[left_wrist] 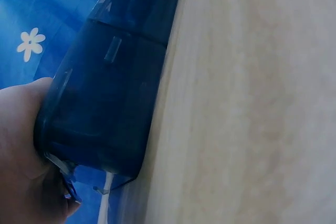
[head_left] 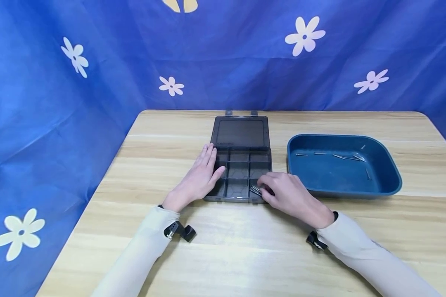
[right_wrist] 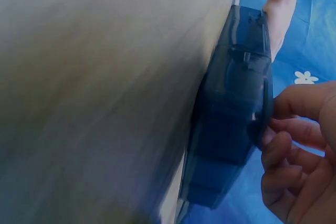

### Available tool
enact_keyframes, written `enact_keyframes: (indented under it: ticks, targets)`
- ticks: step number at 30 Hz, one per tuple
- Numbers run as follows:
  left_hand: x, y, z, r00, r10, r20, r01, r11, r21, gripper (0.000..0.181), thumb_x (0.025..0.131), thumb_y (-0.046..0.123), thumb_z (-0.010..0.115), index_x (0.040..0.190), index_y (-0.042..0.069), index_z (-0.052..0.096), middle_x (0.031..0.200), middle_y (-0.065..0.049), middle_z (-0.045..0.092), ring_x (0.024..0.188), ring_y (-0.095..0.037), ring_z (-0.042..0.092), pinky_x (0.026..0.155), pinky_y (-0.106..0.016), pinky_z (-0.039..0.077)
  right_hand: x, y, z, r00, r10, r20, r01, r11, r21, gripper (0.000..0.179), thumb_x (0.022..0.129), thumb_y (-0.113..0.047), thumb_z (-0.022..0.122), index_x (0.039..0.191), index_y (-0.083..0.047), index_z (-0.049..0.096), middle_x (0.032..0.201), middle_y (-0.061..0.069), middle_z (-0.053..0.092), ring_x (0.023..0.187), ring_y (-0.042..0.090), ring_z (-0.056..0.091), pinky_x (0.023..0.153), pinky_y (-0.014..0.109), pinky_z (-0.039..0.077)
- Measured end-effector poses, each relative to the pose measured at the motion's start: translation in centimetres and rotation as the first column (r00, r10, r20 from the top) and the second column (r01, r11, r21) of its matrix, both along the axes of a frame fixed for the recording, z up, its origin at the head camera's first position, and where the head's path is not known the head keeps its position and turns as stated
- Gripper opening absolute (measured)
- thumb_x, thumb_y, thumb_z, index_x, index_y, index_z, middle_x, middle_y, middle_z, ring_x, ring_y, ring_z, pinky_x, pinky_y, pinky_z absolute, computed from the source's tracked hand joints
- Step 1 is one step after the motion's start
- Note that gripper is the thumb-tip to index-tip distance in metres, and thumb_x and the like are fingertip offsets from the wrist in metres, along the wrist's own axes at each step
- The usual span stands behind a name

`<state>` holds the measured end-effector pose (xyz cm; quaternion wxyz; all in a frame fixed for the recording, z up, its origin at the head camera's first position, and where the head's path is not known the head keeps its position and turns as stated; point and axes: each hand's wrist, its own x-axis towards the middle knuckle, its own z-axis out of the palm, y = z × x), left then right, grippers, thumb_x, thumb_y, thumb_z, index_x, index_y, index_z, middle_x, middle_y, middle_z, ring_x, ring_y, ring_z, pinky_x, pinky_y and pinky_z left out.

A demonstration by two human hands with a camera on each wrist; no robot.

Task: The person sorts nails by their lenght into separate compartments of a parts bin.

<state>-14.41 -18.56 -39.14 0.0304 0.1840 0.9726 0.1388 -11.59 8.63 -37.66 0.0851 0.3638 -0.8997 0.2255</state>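
Observation:
A dark see-through compartment box (head_left: pixel 238 170) lies on the table with its lid (head_left: pixel 240 131) folded back. My left hand (head_left: pixel 198 175) rests along its left edge, fingers straight and thumb over the near-left compartments. At the near-right compartment, my right hand (head_left: pixel 287 192) has its fingers curled, tips down at several thin metal nails (head_left: pixel 255 190). In the right wrist view, the right-hand fingers (right_wrist: pixel 286 150) are bent at the box's rim (right_wrist: pixel 266 93); their tips are partly hidden, and I cannot tell whether they pinch any nails.
To the right stands a blue plastic tub (head_left: pixel 342 192) with several loose nails (head_left: pixel 345 156) on its floor. The wooden table (head_left: pixel 223 251) extends toward me. A blue flowered cloth (head_left: pixel 223 53) hangs behind and to the left.

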Motion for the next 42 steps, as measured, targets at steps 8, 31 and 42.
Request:
enact_keyframes:
  ticks: [8,31,42]
  targets:
    - [-0.4,0.0,0.0,1.0,-0.001,-0.023,0.001,1.0,0.009,0.07,0.105,0.044,0.023,0.151,-0.008,0.01,0.16,-0.022,0.002,0.147,-0.032,-0.004,0.119,-0.041,0.005,-0.3,3.2,1.7,0.998,0.023,-0.058,-0.029,0.992,-0.122,0.01,0.083,-0.004,0.068,0.091,-0.006,0.073,0.083,0.001,0.07,0.063,0.006,0.056,0.054,0.02,0.048]
    - [1.0,0.0,-0.7,0.998,0.019,-0.065,-0.017,0.999,0.032,0.068,0.106,0.041,0.027,0.149,-0.01,0.015,0.159,-0.024,0.006,0.147,-0.034,0.002,0.118,-0.046,0.011,-5.2,15.6,3.0,0.935,-0.353,-0.047,0.356,0.923,0.15,0.012,0.083,-0.01,0.067,0.093,-0.004,0.071,0.074,0.003,0.068,0.057,0.017,0.054,0.049,0.04,0.045]
    - [0.8,0.3,-0.8,0.997,0.011,-0.077,-0.007,0.999,0.046,0.067,0.105,0.04,0.03,0.149,-0.01,0.017,0.159,-0.024,0.007,0.147,-0.036,0.003,0.118,-0.047,0.012,-7.1,17.6,1.9,0.922,-0.386,-0.033,0.384,0.899,0.21,0.008,0.08,-0.009,0.068,0.086,-0.005,0.071,0.071,0.004,0.065,0.062,0.024,0.058,0.049,0.048,0.046]
